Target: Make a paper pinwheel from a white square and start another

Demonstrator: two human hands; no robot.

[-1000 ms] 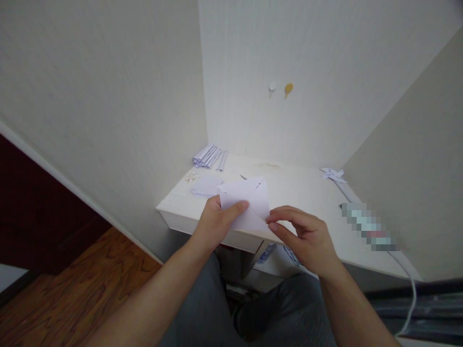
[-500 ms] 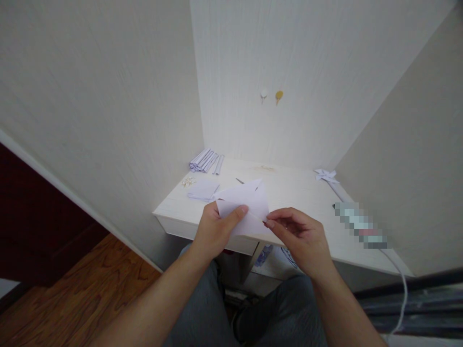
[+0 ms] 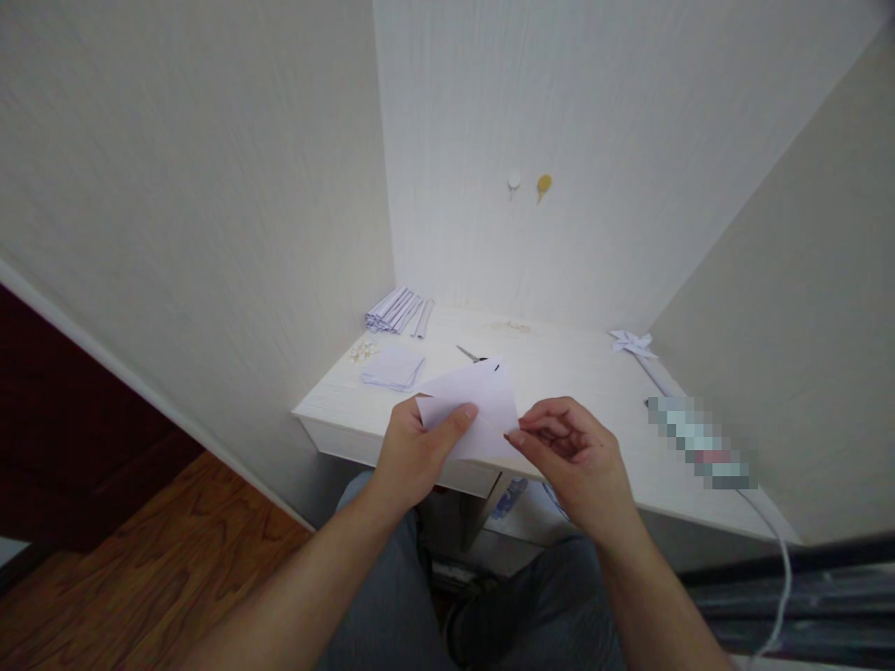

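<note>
A white sheet of paper with a short dark slit near its top corner is held above the desk's front edge. My left hand grips its left side, thumb on top and fingers underneath. At the paper's right edge, my right hand pinches the border between thumb and forefinger. Just beyond the paper lie scissors, partly covered by it. A stack of white paper squares rests to the left.
On the white desk, a bundle of rolled paper sticks lies at the back left, near small pale pieces. At right are a paper pinwheel on a stick and a blurred-out object. Two hooks hang on the wall.
The paper has tilted and dropped slightly, showing more of the scissors behind it. Both hands keep their hold, the right shifting slightly left.
</note>
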